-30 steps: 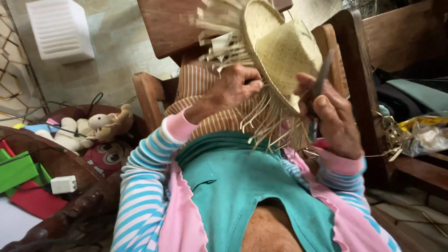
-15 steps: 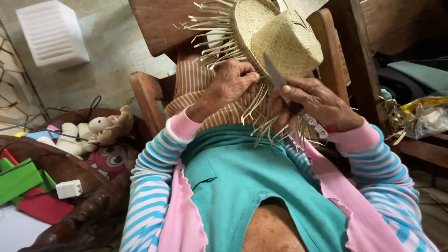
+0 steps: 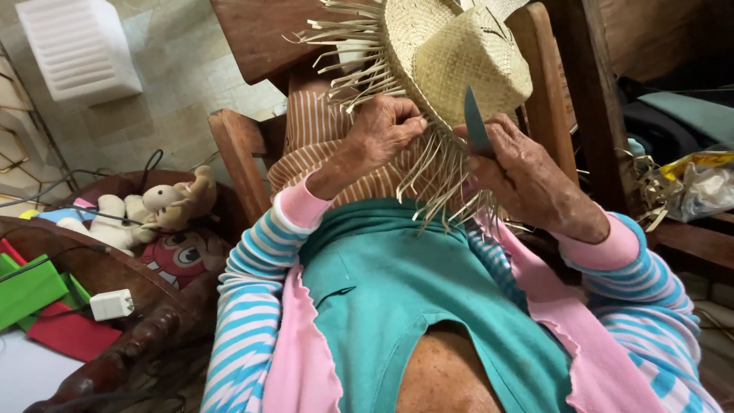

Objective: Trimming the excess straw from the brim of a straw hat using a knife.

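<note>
Trimming step: left hand (image 3: 386,130) pinches straw hat (image 3: 451,61) brim; right hand (image 3: 520,168), at 3 o'clock, grips knife (image 3: 475,122). Next cut needs loose strands (image 3: 436,180) taut.

A pale tiled wall (image 3: 164,84) with a white slatted vent box (image 3: 76,47) fills the upper left, lit by soft, even daylight. Below it stands dark carved wooden furniture (image 3: 115,359) carrying a plush toy (image 3: 153,210), a red cushion with a cartoon face (image 3: 180,256), green and red flat pieces (image 3: 34,294), a white plug adapter (image 3: 112,304) and trailing black cables. A wooden chair (image 3: 241,164) with a broad back rises in the middle, and on the right dark timber posts (image 3: 592,115) stand beside a heap of crumpled plastic bags (image 3: 688,187).
</note>
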